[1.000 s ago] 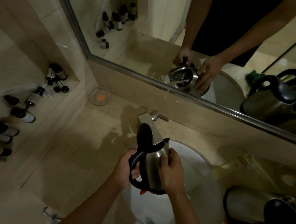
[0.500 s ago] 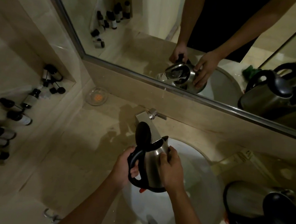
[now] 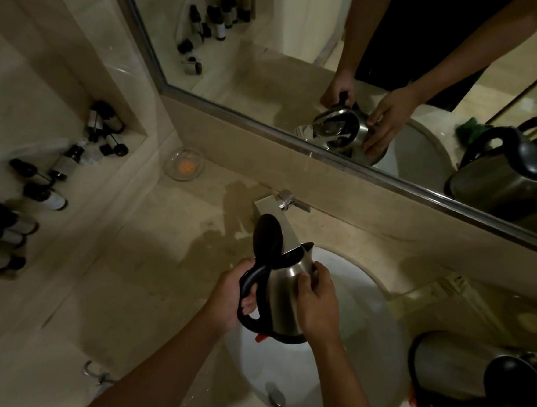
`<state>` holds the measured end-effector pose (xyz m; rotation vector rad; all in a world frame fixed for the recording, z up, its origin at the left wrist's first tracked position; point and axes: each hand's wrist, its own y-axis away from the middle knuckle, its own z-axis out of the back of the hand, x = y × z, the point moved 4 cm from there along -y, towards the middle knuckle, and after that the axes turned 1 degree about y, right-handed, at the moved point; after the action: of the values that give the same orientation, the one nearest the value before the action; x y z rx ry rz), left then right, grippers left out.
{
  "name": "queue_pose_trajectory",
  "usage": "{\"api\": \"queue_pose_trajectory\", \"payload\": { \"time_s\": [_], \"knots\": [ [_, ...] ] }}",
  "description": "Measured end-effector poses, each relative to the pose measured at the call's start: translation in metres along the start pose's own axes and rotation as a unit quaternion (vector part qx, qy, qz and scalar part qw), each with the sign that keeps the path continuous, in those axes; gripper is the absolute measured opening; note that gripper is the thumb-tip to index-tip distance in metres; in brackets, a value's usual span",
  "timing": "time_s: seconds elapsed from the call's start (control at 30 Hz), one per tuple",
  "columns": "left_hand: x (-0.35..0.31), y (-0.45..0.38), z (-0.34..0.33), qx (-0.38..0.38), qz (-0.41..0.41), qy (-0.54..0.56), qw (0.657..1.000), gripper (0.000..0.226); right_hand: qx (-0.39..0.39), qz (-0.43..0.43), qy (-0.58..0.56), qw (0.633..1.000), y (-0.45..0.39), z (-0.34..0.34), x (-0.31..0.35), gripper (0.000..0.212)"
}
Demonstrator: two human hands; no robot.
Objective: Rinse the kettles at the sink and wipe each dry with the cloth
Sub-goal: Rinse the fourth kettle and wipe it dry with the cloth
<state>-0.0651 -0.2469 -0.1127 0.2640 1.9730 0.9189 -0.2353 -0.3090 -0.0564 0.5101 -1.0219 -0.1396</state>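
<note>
A steel kettle (image 3: pixel 284 295) with a black handle and its black lid flipped up hangs over the white sink basin (image 3: pixel 362 337), its mouth under the square faucet (image 3: pixel 270 208). My left hand (image 3: pixel 230 297) grips the black handle. My right hand (image 3: pixel 318 297) wraps round the steel body on its right side. A second steel kettle (image 3: pixel 458 375) with a black lid stands on the counter at the lower right. A green cloth (image 3: pixel 471 127) shows only in the mirror, behind that second kettle.
Several dark bottles (image 3: pixel 44 194) lie and stand on the stepped ledge at the left. A glass dish (image 3: pixel 184 164) sits by the wall left of the faucet. The mirror (image 3: pixel 271 60) runs along the back. Wet patches mark the counter near the basin.
The kettle and both hands stay in almost the same place under the faucet. My view has shifted slightly; nothing was taken up or let go.
</note>
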Motion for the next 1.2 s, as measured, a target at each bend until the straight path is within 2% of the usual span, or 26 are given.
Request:
{"api": "queue_pose_trajectory", "payload": {
  "time_s": [0.47, 0.63, 0.77, 1.2],
  "knots": [
    [-0.004, 0.007, -0.007, -0.005, -0.005, -0.047, 0.999, 0.048, -0.018, -0.006, -0.015, 1.000, -0.002, -0.005, -0.004, 0.045],
    [-0.005, 0.009, -0.006, -0.011, -0.004, -0.060, 0.998, 0.050, -0.007, -0.002, -0.017, 1.000, -0.002, -0.008, -0.003, 0.036],
    [-0.004, 0.008, -0.005, -0.007, 0.000, -0.060, 0.998, 0.048, -0.004, -0.017, -0.012, 1.000, 0.000, -0.012, -0.010, 0.050],
    [-0.002, 0.009, -0.012, -0.015, 0.011, -0.039, 0.999, 0.044, -0.057, -0.025, 0.015, 0.998, -0.010, -0.021, -0.019, 0.058]
  ]
}}
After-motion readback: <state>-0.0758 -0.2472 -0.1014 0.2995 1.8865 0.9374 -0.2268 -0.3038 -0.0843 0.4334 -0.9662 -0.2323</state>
